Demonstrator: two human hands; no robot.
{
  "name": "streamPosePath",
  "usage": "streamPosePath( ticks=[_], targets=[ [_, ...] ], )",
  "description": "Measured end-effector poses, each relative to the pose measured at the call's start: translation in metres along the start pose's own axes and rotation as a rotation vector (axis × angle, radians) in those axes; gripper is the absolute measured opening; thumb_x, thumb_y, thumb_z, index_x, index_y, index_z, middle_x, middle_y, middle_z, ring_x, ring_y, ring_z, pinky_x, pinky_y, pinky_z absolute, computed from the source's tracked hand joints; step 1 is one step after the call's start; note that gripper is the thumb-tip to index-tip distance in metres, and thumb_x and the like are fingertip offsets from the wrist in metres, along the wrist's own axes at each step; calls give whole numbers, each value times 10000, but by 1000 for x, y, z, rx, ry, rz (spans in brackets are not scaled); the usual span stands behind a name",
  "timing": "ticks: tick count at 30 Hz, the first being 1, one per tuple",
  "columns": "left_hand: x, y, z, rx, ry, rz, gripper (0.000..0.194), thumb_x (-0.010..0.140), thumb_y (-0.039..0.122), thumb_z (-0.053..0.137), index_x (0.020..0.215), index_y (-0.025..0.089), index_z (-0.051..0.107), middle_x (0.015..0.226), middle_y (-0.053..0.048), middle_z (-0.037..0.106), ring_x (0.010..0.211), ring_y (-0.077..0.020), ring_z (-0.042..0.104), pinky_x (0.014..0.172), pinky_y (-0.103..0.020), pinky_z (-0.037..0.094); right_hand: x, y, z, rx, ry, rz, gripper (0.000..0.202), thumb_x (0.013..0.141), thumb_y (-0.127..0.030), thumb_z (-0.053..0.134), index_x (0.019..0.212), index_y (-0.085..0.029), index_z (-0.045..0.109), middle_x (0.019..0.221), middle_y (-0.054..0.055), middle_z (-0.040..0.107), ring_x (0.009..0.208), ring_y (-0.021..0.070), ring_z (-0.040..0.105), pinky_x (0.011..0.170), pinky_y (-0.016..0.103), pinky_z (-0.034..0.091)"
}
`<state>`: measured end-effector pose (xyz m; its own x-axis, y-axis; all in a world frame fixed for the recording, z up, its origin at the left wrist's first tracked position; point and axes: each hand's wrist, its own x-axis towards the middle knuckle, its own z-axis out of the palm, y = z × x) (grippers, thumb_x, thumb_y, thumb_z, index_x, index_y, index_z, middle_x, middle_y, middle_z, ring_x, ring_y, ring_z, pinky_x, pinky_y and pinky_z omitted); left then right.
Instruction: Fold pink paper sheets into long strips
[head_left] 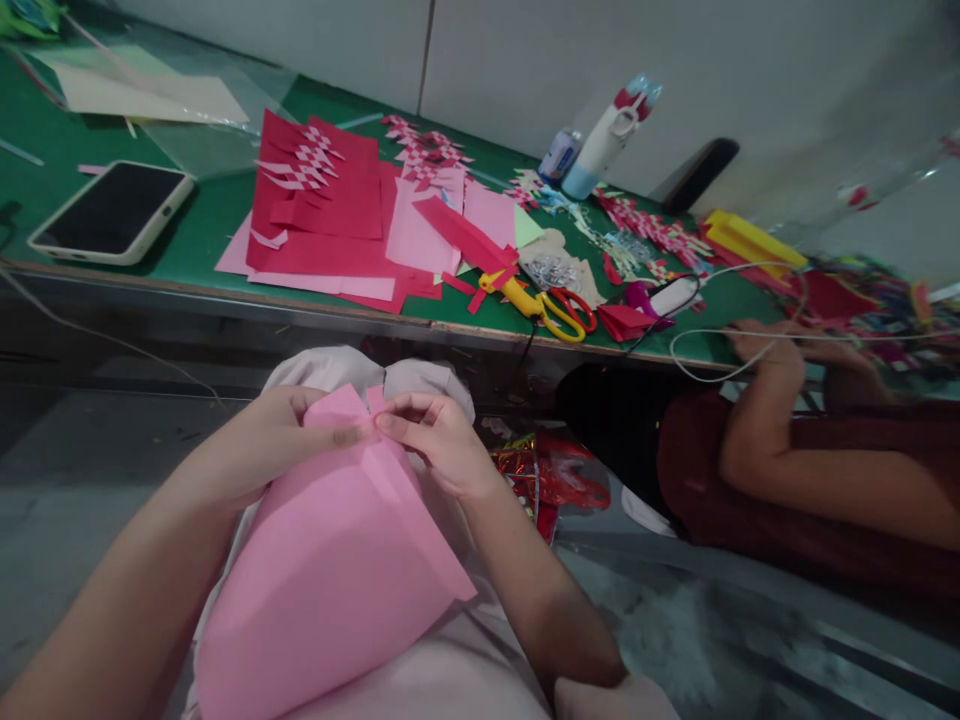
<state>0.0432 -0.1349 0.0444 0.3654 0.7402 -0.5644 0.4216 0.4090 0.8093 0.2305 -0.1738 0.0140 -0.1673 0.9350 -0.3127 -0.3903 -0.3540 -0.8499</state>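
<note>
A large sheet of pink paper (330, 580) lies over my lap, with a narrow strip along its right side folded or partly parted from it. My left hand (277, 440) grips the sheet near its top edge, thumb laid across the front. Close beside it, my right hand (435, 435) pinches the top of the strip between thumb and fingers. A short gap shows between strip and sheet at the upper edge, just above the fingertips. The fingers behind the paper are partly hidden.
On the green table (217, 200) are a phone (112, 212), red paper sheets (322, 250), woven paper pieces, yellow-handled scissors (559, 315), a bottle (604, 145) and a can (559, 155). A white cable (697, 375) loops at right, near another person's arm (765, 420).
</note>
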Motion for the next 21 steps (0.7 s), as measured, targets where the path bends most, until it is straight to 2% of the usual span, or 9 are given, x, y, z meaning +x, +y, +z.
streamPosePath(
  ticks=[6, 12, 16, 21],
  targets=[
    [2, -3, 0, -104, -50, -43, 414, 599, 533, 805, 699, 137, 735, 643, -53, 666, 540, -136, 569, 471, -216, 434, -1, 2, 1, 21, 10, -22, 268, 571, -375, 864, 701, -217, 691, 698, -38, 620, 647, 84, 520, 672, 235, 427],
    [0, -4, 0, -120, -4, -72, 418, 568, 527, 823, 689, 136, 733, 628, -44, 658, 535, -133, 563, 473, -213, 427, -1, 2, -1, 63, 3, -17, 283, 534, -368, 881, 694, -213, 707, 724, -33, 654, 678, 85, 551, 712, 238, 449],
    [-1, -1, 0, -104, 17, -67, 422, 550, 525, 826, 668, 133, 726, 605, -34, 645, 527, -127, 550, 472, -207, 418, -2, 2, -5, 31, -18, 26, 256, 574, -339, 865, 750, -208, 733, 714, -28, 658, 633, 69, 536, 664, 225, 438],
    [-1, 1, 0, -91, 13, -62, 424, 554, 531, 818, 682, 136, 730, 600, -29, 638, 529, -130, 549, 470, -207, 412, -3, 1, -5, 3, -20, 27, 265, 575, -368, 862, 713, -203, 709, 697, -25, 637, 627, 77, 523, 645, 233, 430]
  ],
)
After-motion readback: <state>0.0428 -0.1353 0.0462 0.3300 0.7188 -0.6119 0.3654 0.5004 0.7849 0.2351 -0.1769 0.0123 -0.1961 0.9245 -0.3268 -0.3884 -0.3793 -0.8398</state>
